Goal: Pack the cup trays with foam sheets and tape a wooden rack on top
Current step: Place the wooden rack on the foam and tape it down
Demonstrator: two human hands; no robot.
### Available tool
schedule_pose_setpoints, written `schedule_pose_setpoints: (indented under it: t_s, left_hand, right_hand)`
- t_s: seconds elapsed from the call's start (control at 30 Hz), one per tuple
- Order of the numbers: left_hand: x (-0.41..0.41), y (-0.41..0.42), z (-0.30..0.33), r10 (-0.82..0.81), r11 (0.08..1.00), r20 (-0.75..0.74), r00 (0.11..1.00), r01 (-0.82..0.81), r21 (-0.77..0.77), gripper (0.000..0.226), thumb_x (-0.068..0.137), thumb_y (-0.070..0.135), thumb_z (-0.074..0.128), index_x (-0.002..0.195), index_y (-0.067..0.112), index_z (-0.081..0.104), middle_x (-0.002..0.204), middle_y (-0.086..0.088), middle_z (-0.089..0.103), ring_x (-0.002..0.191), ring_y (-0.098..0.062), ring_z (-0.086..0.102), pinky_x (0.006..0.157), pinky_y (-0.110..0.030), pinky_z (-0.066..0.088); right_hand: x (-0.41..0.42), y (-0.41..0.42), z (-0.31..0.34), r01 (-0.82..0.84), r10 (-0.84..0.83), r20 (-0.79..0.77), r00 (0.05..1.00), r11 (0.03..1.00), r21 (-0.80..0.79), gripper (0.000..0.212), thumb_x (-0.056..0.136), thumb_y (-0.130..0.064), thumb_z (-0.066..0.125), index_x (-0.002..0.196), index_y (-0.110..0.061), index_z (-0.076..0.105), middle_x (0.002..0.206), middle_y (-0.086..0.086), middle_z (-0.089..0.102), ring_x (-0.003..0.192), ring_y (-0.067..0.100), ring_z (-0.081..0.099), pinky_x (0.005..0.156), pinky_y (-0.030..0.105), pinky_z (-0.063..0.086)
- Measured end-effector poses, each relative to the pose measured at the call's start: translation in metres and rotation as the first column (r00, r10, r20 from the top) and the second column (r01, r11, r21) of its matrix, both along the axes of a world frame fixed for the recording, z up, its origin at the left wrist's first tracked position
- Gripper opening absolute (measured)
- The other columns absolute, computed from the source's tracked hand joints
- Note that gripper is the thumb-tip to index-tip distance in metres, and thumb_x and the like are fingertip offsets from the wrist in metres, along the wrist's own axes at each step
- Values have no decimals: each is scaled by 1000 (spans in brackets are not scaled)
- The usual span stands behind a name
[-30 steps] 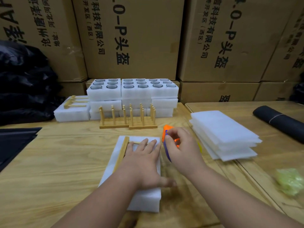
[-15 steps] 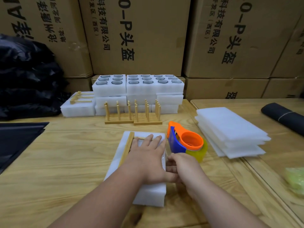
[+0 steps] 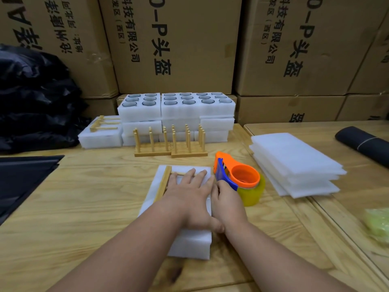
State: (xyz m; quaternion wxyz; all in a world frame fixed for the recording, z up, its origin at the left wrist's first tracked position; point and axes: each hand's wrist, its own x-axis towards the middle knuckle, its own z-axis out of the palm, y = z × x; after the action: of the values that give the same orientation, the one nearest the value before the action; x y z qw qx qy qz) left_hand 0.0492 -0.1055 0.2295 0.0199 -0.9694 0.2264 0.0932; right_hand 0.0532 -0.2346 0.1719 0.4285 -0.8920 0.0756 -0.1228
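Grip L: left hand (image 3: 189,199) flat, fingers spread straight, pressing the wooden rack (image 3: 163,182) down onto the foam pack (image 3: 189,245). Holding nothing, just pressing.
Grip R: right hand (image 3: 226,205) sits against the pack's right edge, fingers curled down by the blue blade of the tape dispenser (image 3: 235,178). Looks like a pinch on the tape end, but the tape itself is too clear to see, so can't tell for sure.
Change: 1 s ago the R hand held the dispenser up over the pack's far right corner; half a sec ago it was already set down on the surface to the right of the pack, w/ the hand dropped to the pack's side. Now the hand is a bit further up along that edge.
Meaning: prob. a strip is being stuck to the right side before it gets pulled across the top; taping step just starting, rack not yet secured.
Where: pack lies centre of the surface, near the person, rack on top, mostly under the L hand.
Axis: pack's long axis runs away from the person, tilted slightly right at the far end. Rack's base rail follows that axis along the left side; pegs lie flat, pointing right.
Spare stock: foam sheets (image 3: 294,163) stacked right; cup trays (image 3: 179,106) and upright racks (image 3: 170,144) behind.
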Motion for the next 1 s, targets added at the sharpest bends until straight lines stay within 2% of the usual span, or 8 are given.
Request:
schedule_pose_setpoints:
  t_s: [0.2, 0.4, 0.5, 0.57, 0.63, 0.77, 0.9, 1.0]
  left_hand:
    - [3, 1, 5, 4, 1000, -71, 997, -4, -2, 120, 68, 94, 44, 157, 43, -19, 169, 8, -24, 153, -19, -29, 118, -62, -18]
    - [-7, 5, 8, 14, 959, 62, 998, 5, -283, 64, 102, 45, 26, 162, 40, 4, 172, 10, -5, 155, -8, -19, 124, -51, -15]
    - [-22, 15, 28, 134, 676, 147, 980, 18, -737, 61, 89, 35, 35, 148, 51, 35, 163, 23, 26, 153, 4, -3, 128, -41, -6]
    - [-33, 33, 39, 223, 520, 160, 962, 22, -854, 50, 87, 36, 45, 129, 63, 46, 145, 41, 37, 150, 7, 20, 127, -44, 17]
    - [-46, 54, 41, 299, 488, 110, 948, -53, -871, 45, 88, 43, 55, 126, 68, 50, 134, 50, 42, 133, 10, 45, 113, -43, 41]
    - [-79, 81, 23, 331, 530, 18, 943, -170, -831, 49, 86, 56, 70, 130, 63, 51, 139, 48, 39, 127, 32, 27, 112, -25, 33]
    - [-106, 71, 4, 225, 748, 134, 965, -83, -658, 63, 68, 80, 56, 128, 66, 41, 152, 43, 24, 147, 17, 9, 122, -23, 15]
    - [-106, 55, -14, 188, 922, 197, 962, -104, -372, 72, 65, 90, 39, 128, 83, 3, 153, 44, -18, 147, 8, -26, 125, -37, -9]
  right_hand:
    - [3, -6, -7, -54, 41, -52, 998, 955, -292, 21, 105, -45, 27, 93, -31, 36, 67, -10, 48, 61, 18, 49, 48, 32, 26]
    - [-7, -14, -11, -77, 85, 9, 996, 937, -340, 20, 99, -39, 41, 92, -25, 52, 85, -1, 69, 80, 28, 65, 57, 36, 38]
    - [-13, -17, -13, -48, 68, 59, 996, 955, -294, 26, 104, -39, 37, 89, -24, 52, 85, 0, 68, 81, 29, 64, 61, 38, 42]
    - [-16, -18, -13, -76, 102, 68, 992, 948, -308, 28, 104, -42, 34, 91, -25, 52, 86, -1, 68, 83, 27, 63, 62, 38, 41]
    - [-19, -15, -13, -102, 136, 64, 989, 920, -379, 29, 104, -44, 31, 90, -27, 49, 86, -1, 68, 82, 27, 64, 61, 37, 39]
    - [-17, -14, -13, -107, 134, 38, 990, 906, -409, 29, 104, -46, 26, 84, -30, 40, 78, -4, 62, 79, 25, 63, 60, 36, 38]
    - [-11, -10, -16, -135, 172, 40, 984, 880, -456, 30, 103, -48, 22, 86, -31, 39, 79, -3, 64, 78, 25, 64, 60, 37, 41]
    - [-3, -1, -15, -198, 241, 27, 970, 851, -486, 32, 103, -51, 20, 99, -32, 46, 88, -1, 70, 83, 27, 67, 64, 37, 48]
